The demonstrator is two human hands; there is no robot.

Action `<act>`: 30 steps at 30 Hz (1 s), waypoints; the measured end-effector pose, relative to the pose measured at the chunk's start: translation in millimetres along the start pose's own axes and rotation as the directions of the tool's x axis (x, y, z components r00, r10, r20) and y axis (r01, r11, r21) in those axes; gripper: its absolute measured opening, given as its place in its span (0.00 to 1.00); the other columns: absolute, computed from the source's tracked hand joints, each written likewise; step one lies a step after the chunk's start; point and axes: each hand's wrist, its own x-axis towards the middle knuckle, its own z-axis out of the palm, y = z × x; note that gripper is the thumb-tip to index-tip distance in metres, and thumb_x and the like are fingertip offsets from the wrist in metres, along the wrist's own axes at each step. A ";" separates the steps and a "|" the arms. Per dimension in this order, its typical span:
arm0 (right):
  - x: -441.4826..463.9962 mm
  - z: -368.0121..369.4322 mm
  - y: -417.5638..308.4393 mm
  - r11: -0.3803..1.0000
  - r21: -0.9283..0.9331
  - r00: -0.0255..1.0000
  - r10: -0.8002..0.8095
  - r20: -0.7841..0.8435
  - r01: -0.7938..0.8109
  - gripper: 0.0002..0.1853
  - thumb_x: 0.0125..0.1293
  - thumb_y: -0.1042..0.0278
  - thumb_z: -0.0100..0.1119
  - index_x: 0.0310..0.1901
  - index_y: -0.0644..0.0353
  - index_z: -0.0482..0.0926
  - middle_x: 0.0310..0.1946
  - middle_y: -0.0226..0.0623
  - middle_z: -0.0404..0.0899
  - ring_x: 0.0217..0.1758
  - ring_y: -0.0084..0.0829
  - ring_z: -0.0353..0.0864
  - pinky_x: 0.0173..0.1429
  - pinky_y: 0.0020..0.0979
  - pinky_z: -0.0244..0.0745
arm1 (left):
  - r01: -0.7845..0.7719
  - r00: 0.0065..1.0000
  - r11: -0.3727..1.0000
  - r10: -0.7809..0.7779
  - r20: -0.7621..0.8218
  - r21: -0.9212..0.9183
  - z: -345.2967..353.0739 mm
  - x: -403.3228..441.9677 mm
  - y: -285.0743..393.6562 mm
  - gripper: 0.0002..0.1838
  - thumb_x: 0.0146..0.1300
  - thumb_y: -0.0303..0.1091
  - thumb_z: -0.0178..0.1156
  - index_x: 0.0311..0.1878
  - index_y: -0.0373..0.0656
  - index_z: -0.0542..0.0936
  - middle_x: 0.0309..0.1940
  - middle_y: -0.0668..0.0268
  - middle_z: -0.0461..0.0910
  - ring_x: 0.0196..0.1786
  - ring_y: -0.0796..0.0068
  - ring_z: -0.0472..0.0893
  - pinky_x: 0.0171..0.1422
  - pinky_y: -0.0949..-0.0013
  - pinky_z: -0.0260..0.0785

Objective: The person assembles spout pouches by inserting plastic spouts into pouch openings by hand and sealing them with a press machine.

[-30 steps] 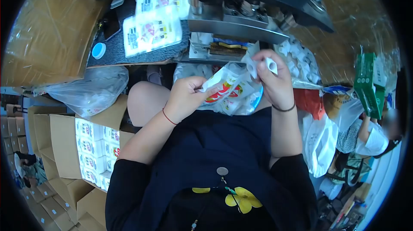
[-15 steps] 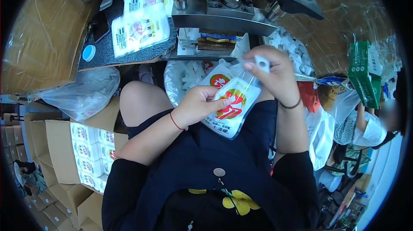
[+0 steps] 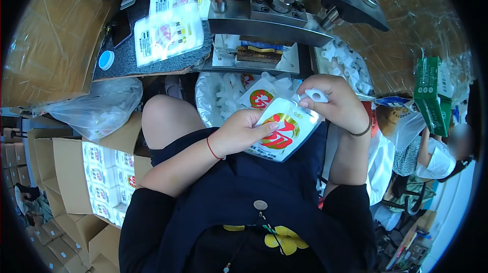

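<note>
My left hand [image 3: 238, 133] is closed on a flat white pouch [image 3: 300, 120] with red and gold print, its thumb lying on the front. The pouch is tilted over my lap. In my right hand [image 3: 339, 104] a small white plastic spout [image 3: 316, 96] is pinched between thumb and fingers. The spout is at the pouch's upper edge; whether it sits inside the opening I cannot tell. Just behind, a second printed pouch [image 3: 258, 95] lies on an open plastic bag [image 3: 203, 101] with white pieces in it.
A metal press [image 3: 264, 21] stands ahead. Printed pouches [image 3: 170, 36] and a blue-white cap [image 3: 105, 60] lie on the left worktop. Loose white spouts [image 3: 348, 64] fill a container at right. An open carton [image 3: 68, 179] holds packed pouches. A green box [image 3: 428, 90] and another person [image 3: 432, 156] are at right.
My right hand has come down and slightly right with the spout, which has turned. The pouch has shifted up and right, and its upper edge now meets the right hand.
</note>
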 end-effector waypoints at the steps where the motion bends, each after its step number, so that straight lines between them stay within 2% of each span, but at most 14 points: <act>1: 1.4 1.0 1.3 1.000 0.012 1.000 -0.022 -0.003 0.022 0.15 0.66 0.58 0.71 0.46 0.61 0.85 0.37 0.38 0.86 0.39 0.32 0.85 0.44 0.33 0.77 | 0.003 1.000 1.000 -0.003 0.019 0.000 -0.4 0.2 0.0 0.18 0.77 0.39 0.61 0.58 0.33 0.83 0.48 0.64 0.88 0.48 0.83 0.83 0.57 0.73 0.76; 6: -2.5 -7.9 13.4 0.986 0.165 0.967 0.049 -0.250 -0.007 0.18 0.69 0.61 0.69 0.55 0.62 0.84 0.45 0.38 0.88 0.47 0.29 0.85 0.48 0.32 0.78 | 0.062 0.997 0.986 -0.055 0.053 -0.156 -10.3 1.1 -1.0 0.16 0.73 0.33 0.65 0.57 0.33 0.83 0.49 0.63 0.87 0.50 0.79 0.85 0.59 0.71 0.77; 8: -11.7 -6.8 23.4 0.870 0.492 0.904 0.180 -0.387 0.038 0.23 0.73 0.66 0.64 0.66 0.65 0.76 0.46 0.32 0.82 0.39 0.20 0.77 0.40 0.22 0.71 | 0.060 0.998 0.962 -0.060 0.009 -0.267 -20.9 2.5 -3.4 0.15 0.71 0.29 0.66 0.58 0.33 0.83 0.51 0.62 0.87 0.51 0.77 0.85 0.59 0.70 0.77; 11: -18.9 3.8 23.5 0.610 0.780 0.895 0.261 -0.363 0.138 0.23 0.78 0.68 0.55 0.70 0.64 0.67 0.41 0.29 0.72 0.31 0.15 0.66 0.31 0.19 0.59 | -0.054 0.992 0.923 0.007 -0.126 -0.380 -42.0 16.2 1.5 0.16 0.70 0.27 0.66 0.58 0.33 0.82 0.52 0.60 0.87 0.52 0.74 0.86 0.59 0.68 0.78; 13: -18.6 20.3 15.5 0.567 0.809 0.909 0.240 -0.341 0.154 0.22 0.78 0.67 0.56 0.68 0.60 0.64 0.40 0.31 0.73 0.30 0.17 0.66 0.30 0.19 0.58 | -0.057 0.990 0.921 0.001 -0.144 -0.386 -51.8 23.6 13.7 0.17 0.69 0.26 0.67 0.59 0.33 0.82 0.52 0.59 0.87 0.52 0.72 0.87 0.59 0.66 0.79; 17: -20.1 48.2 27.5 0.801 0.598 0.924 0.248 -0.290 -0.027 0.19 0.78 0.62 0.56 0.63 0.58 0.66 0.44 0.39 0.79 0.31 0.21 0.74 0.33 0.23 0.69 | -0.128 0.982 0.921 0.064 -0.180 -0.368 -56.3 30.7 22.4 0.20 0.68 0.29 0.67 0.61 0.32 0.79 0.48 0.58 0.87 0.44 0.71 0.87 0.54 0.65 0.81; 19: -27.7 48.6 36.9 0.942 0.334 0.960 0.126 -0.250 -0.037 0.18 0.78 0.62 0.57 0.63 0.60 0.71 0.45 0.40 0.80 0.36 0.25 0.78 0.40 0.26 0.74 | -0.097 0.906 0.995 0.090 -0.414 0.005 -75.7 29.3 10.5 0.24 0.72 0.34 0.65 0.65 0.34 0.74 0.47 0.61 0.86 0.41 0.72 0.86 0.51 0.67 0.80; 21: -23.9 42.7 38.8 0.996 0.085 0.954 0.060 -0.293 -0.036 0.18 0.77 0.62 0.58 0.62 0.62 0.75 0.45 0.39 0.81 0.40 0.27 0.80 0.47 0.28 0.76 | -0.285 0.740 0.935 0.354 -0.572 0.209 -109.3 12.1 31.0 0.28 0.73 0.41 0.63 0.67 0.34 0.69 0.53 0.53 0.82 0.51 0.62 0.84 0.59 0.59 0.77; 22: -21.6 42.3 36.2 0.999 -0.006 0.933 0.044 -0.358 -0.049 0.18 0.76 0.61 0.59 0.61 0.63 0.77 0.44 0.38 0.81 0.42 0.27 0.80 0.50 0.29 0.75 | -0.159 0.502 0.690 0.672 -0.544 0.706 -135.1 6.7 43.6 0.30 0.72 0.42 0.63 0.68 0.33 0.69 0.59 0.48 0.77 0.59 0.57 0.80 0.65 0.55 0.72; 23: -20.2 44.6 32.5 0.993 -0.091 0.908 0.026 -0.417 -0.070 0.19 0.76 0.61 0.59 0.60 0.64 0.79 0.43 0.38 0.81 0.44 0.28 0.80 0.53 0.29 0.75 | 0.131 0.307 0.270 0.904 -0.298 0.954 -157.6 -1.2 52.0 0.32 0.71 0.43 0.63 0.69 0.33 0.68 0.66 0.43 0.73 0.68 0.51 0.75 0.71 0.51 0.68; 25: -16.6 51.6 29.5 0.982 0.152 0.856 0.174 -0.486 -0.113 0.17 0.74 0.60 0.62 0.54 0.65 0.79 0.39 0.39 0.80 0.43 0.28 0.77 0.51 0.30 0.73 | 0.456 0.594 -0.039 0.757 -0.272 0.889 -179.6 -20.1 44.1 0.33 0.69 0.45 0.64 0.71 0.37 0.69 0.72 0.39 0.64 0.78 0.45 0.61 0.77 0.44 0.58; 26: -16.2 53.1 35.3 0.980 0.172 0.851 0.173 -0.495 -0.100 0.16 0.74 0.60 0.62 0.52 0.66 0.79 0.38 0.39 0.79 0.42 0.29 0.77 0.50 0.30 0.73 | 0.444 0.652 -0.159 0.733 -0.196 0.882 -172.0 -26.9 34.4 0.29 0.72 0.43 0.60 0.72 0.43 0.71 0.73 0.43 0.66 0.77 0.45 0.64 0.76 0.42 0.60; 29: -13.3 49.5 29.8 0.998 -0.029 0.845 0.032 -0.533 -0.056 0.12 0.70 0.63 0.65 0.45 0.65 0.80 0.36 0.41 0.81 0.37 0.37 0.80 0.44 0.34 0.75 | 0.364 0.714 -0.134 0.676 -0.184 0.922 -143.0 -46.4 19.5 0.19 0.76 0.38 0.55 0.66 0.44 0.79 0.64 0.46 0.77 0.68 0.47 0.76 0.70 0.49 0.68; 30: -8.0 51.9 30.2 0.996 -0.085 0.832 -0.038 -0.554 -0.011 0.12 0.69 0.64 0.66 0.44 0.65 0.80 0.36 0.42 0.82 0.37 0.39 0.81 0.44 0.35 0.75 | 0.290 0.664 0.137 0.684 -0.302 0.947 -135.0 -51.5 22.6 0.17 0.77 0.37 0.55 0.63 0.42 0.80 0.58 0.48 0.80 0.62 0.51 0.79 0.65 0.53 0.71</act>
